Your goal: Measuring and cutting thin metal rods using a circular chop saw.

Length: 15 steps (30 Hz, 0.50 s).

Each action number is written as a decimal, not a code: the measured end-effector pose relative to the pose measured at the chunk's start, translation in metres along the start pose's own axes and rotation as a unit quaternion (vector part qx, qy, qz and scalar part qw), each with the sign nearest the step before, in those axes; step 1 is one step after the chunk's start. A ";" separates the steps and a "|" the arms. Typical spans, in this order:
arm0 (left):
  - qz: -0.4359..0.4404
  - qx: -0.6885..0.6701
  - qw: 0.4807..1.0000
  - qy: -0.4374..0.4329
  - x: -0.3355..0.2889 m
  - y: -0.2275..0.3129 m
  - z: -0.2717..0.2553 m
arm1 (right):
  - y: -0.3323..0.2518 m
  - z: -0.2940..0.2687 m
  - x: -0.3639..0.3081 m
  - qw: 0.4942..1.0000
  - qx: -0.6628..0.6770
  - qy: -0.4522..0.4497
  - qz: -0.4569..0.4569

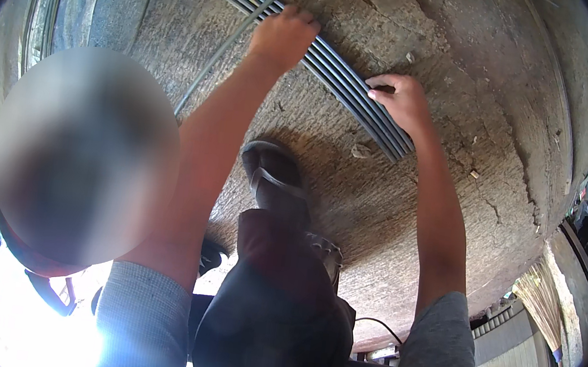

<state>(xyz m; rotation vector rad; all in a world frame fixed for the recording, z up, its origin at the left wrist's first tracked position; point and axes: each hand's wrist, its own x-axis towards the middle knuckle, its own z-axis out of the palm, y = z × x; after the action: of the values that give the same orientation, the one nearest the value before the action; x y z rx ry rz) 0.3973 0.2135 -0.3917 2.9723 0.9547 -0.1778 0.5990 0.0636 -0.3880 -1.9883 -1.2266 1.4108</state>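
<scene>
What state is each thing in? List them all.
Straight grey rods: lying side by side
Long thin greenish rod: crossing over them
Left hand: curled over the rods
Right hand: thumb and forefinger apart, at the rods
Yellowish straw broom: bristles spread
Dark strapped sandal: worn

Rough, cracked concrete floor (pixel 480 81), strong white glare (pixel 38 328) at lower left

On rough brown-grey concrete floor (pixel 483 53), I see straight grey rods (pixel 336 74) side by side and small pale fragments (pixel 474 173).
</scene>
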 end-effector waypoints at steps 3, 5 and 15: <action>-0.005 0.003 1.000 0.010 0.002 0.008 0.000 | 0.011 -0.001 -0.005 0.999 -0.004 0.023 -0.038; 0.003 -0.004 1.000 0.019 -0.003 0.000 0.003 | 0.003 0.005 -0.002 0.999 -0.007 0.016 -0.046; -0.408 -0.060 0.891 0.190 -0.093 -0.029 0.020 | -0.035 0.056 -0.018 0.950 -0.102 0.222 -0.194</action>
<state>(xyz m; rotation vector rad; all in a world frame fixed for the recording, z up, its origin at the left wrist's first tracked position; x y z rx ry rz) 0.3036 0.1818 -0.4005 2.3266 2.1119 0.4616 0.5321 0.0589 -0.3748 -1.9083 -1.4801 0.6257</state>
